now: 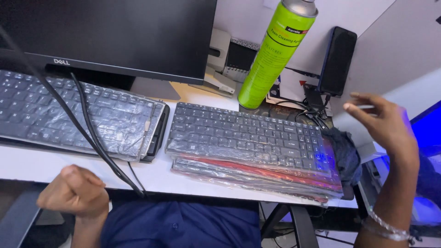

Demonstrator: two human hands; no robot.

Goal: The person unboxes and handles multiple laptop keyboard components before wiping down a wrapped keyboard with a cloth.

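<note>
Left hand (76, 190) curled into an empty fist below the white surface (41, 166) edge, right hand (383, 121) raised, fingers spread, holding nothing, nearest the flat black keyboard (245, 135) atop glossy plastic-wrapped stack, tall green cylindrical spray can (275, 53) behind.

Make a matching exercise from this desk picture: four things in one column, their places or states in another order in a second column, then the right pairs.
Things:
1. spray can
2. left hand
3. right hand
4. stack of wrapped keyboards

Places or states:
A. closed in a fist near the desk's front edge
B. standing behind the stack, by the wall
C. raised open over the desk's right end
D. lying flat on the desk, right of the monitor

Pairs: 1-B, 2-A, 3-C, 4-D
</note>
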